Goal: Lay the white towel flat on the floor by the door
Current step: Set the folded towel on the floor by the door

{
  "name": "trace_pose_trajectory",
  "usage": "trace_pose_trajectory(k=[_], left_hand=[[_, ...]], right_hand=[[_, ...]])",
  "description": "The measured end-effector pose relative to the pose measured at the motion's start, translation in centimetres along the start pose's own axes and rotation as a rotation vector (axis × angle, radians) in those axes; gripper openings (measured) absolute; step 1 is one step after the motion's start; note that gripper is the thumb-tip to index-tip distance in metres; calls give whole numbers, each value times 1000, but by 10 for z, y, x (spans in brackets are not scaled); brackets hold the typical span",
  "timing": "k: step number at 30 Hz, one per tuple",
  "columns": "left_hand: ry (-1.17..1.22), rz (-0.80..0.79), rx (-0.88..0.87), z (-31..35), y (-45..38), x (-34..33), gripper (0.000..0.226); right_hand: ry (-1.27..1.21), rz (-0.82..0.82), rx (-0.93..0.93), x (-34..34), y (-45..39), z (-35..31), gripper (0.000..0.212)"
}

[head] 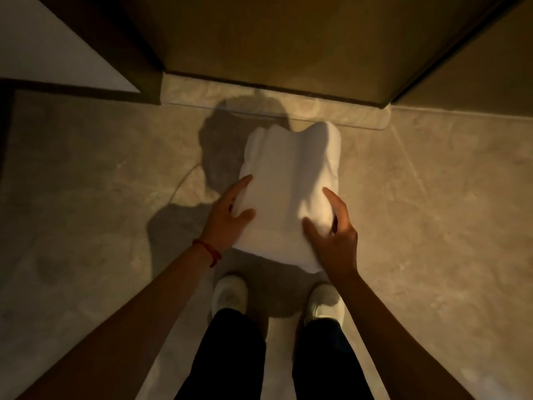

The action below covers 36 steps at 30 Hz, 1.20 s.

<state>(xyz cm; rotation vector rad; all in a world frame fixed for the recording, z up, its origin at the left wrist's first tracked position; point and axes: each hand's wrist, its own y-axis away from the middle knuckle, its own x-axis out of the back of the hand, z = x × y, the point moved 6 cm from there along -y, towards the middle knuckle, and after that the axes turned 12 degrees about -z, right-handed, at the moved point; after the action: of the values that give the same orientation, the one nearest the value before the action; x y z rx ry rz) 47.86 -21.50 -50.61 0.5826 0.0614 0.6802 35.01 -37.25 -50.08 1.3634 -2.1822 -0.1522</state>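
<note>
The white towel (pixel 291 186) is folded and hangs in the air over the tiled floor (pixel 86 174), its far end drooping toward the door's stone threshold (pixel 219 92). My left hand (pixel 227 217) grips its near left edge, thumb on top and fingers along the side. My right hand (pixel 334 229) holds the near right edge the same way, thumb and forefinger spread over the cloth. The wooden door (pixel 274 36) stands straight ahead. The towel casts a dark shadow on the floor to its left.
My two feet in white shoes (pixel 230 295) stand just behind the towel. A dark door frame (pixel 144 53) and a white wall (pixel 43 47) are at the left; another dark frame edge (pixel 450 53) runs at the right. Beige tiles spread on both sides.
</note>
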Motion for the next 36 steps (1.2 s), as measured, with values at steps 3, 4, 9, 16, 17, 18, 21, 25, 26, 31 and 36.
trace_pose_trajectory(k=[3, 4, 9, 16, 17, 18, 21, 25, 26, 31, 36], left_hand=[[-10, 15, 20, -50, -29, -5, 59], [-14, 24, 23, -67, -37, -5, 59], [-50, 72, 58, -146, -67, -10, 60], [-101, 140, 141, -218, -87, -22, 58], [-116, 156, 146, -222, -89, -23, 59], [-135, 171, 151, -224, -92, -24, 59], [-160, 206, 181, -230, -95, -23, 60], [-208, 214, 261, -231, -91, -19, 59], [-223, 211, 276, -228, -87, -19, 57], [-321, 246, 339, -197, -52, -12, 53], [-316, 319, 367, -155, -2, -8, 65]], right_hand=[[31, -11, -34, -27, -23, 48, 64], [44, -22, -35, -37, -30, 63, 65], [83, -81, -72, -84, -57, 132, 64], [148, -210, -38, -127, -74, 196, 66], [148, -234, -44, -129, -76, 201, 64], [144, -249, -51, -131, -78, 206, 62], [137, -283, -60, -131, -85, 209, 61], [217, -368, -76, -127, -86, 202, 65], [254, -372, -71, -123, -86, 198, 64], [523, -408, 48, -100, -87, 149, 55], [756, -537, 240, -81, -95, 75, 52]])
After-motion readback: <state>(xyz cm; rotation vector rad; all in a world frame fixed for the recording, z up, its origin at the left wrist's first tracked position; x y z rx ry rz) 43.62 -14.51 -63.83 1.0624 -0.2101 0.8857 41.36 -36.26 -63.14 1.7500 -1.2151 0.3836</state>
